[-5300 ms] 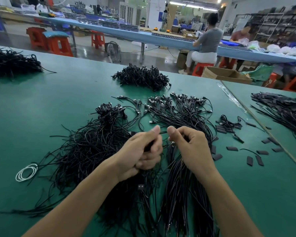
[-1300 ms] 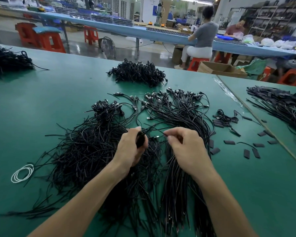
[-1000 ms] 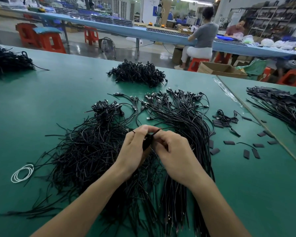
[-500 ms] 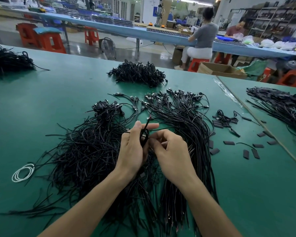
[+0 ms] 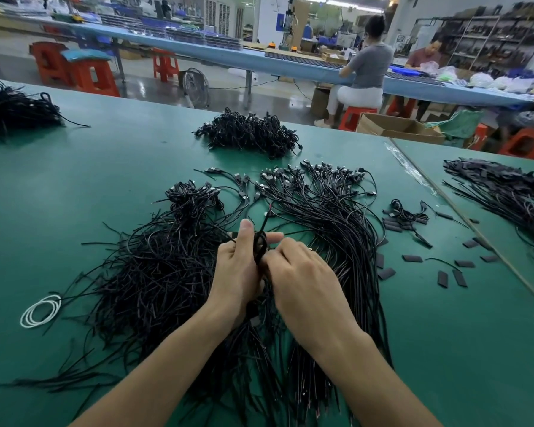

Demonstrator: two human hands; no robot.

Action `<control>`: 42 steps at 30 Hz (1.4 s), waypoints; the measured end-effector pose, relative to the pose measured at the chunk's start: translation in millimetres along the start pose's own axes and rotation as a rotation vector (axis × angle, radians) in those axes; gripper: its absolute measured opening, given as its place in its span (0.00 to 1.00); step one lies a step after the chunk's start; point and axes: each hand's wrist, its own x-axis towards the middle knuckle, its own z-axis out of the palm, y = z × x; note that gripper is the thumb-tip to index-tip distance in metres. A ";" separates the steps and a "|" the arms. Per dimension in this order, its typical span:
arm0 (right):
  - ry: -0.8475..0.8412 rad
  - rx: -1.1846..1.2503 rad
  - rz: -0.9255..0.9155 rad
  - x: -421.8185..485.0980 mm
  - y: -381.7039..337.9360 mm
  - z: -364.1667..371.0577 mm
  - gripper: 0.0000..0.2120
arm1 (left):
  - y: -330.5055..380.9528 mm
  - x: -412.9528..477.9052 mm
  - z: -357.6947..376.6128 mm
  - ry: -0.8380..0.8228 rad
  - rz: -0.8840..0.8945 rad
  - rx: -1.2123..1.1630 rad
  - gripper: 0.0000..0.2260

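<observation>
My left hand [image 5: 239, 269] and my right hand [image 5: 299, 282] meet over the middle of the green table [image 5: 74, 186]. Between them is a thin black cable [image 5: 260, 245] coiled into a small loop, its free end with bared wires sticking up. The left hand grips the loop between thumb and fingers. The right hand's curled fingers pinch the cable at the loop's lower side. Under the hands lie two masses of black cables: a tangled heap [image 5: 154, 272] on the left and a combed bundle with connectors [image 5: 327, 217] on the right.
A pile of coiled cables [image 5: 250, 134] sits further back, another [image 5: 13, 109] at far left. Short black sleeve pieces [image 5: 444, 266] are scattered on the right. A white cord ring [image 5: 40, 309] lies at left. More cables [image 5: 506, 192] cover the adjoining table. Two people sit at a far bench.
The hands came together from apart. The right hand brought the cable to the left hand and the loop formed there; its free end now points up.
</observation>
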 end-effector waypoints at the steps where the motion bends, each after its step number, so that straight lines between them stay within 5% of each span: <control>1: -0.011 -0.046 -0.042 -0.3 0.4 -0.1 0.12 | 0.5 0.3 -0.4 0.001 -0.063 0.018 0.30; 9: 0.016 -0.158 -0.362 -1.5 21.8 -8.7 0.06 | 2.1 0.5 -13.1 -0.270 -0.398 0.242 0.26; 12: -0.030 -0.088 -0.342 -1.3 21.4 -10.3 0.05 | 1.4 -0.5 -16.8 -0.335 -0.516 0.282 0.21; 17: -0.135 0.098 -0.164 0.0 17.4 -8.6 0.03 | -1.2 4.4 -21.2 -0.488 -0.631 0.146 0.29; 22: -0.216 0.325 0.048 -0.9 26.5 -6.9 0.06 | -1.1 7.3 -28.1 -0.723 -0.580 -0.017 0.24; 26: -0.277 0.398 0.136 1.0 30.3 -13.9 0.04 | 2.7 4.2 -31.9 -0.877 -0.352 0.283 0.18; 33: -0.186 0.233 -0.003 -2.5 19.1 -20.4 0.06 | -2.3 -1.6 -28.9 -0.900 -0.383 0.389 0.07; 42: -0.336 0.260 0.177 -2.8 28.2 -15.8 0.07 | -3.9 -5.7 -20.7 -0.873 -0.402 0.395 0.09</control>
